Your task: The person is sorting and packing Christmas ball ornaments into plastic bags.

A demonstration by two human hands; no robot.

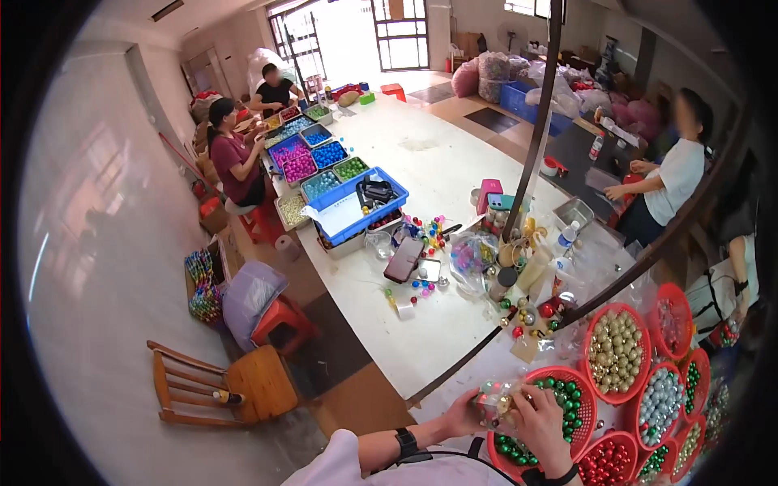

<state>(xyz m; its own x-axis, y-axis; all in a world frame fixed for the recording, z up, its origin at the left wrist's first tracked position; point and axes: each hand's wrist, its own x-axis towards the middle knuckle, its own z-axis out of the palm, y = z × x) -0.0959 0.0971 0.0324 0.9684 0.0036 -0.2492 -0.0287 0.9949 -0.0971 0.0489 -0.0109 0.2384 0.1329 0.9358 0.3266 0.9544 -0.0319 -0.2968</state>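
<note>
Between my two hands is a clear plastic pack of shiny baubles (497, 402), with gold and red ones visible. My left hand (463, 414) grips its left side, and my right hand (540, 419) has its fingers on the right side and top. Below and behind the hands stands a red plastic basket of green baubles (571, 404), partly hidden by my right hand. Further right are a basket of gold baubles (615, 349), one of silver baubles (659, 401) and one of red baubles (608, 463).
A white table (364, 316) bears a phone in a case (403, 260), loose beads, a blue tray (358, 212) and several bead trays. A dark pole (538, 133) rises at its right. Two people sit at the left; others are at the right. A wooden chair (261, 386) stands lower left.
</note>
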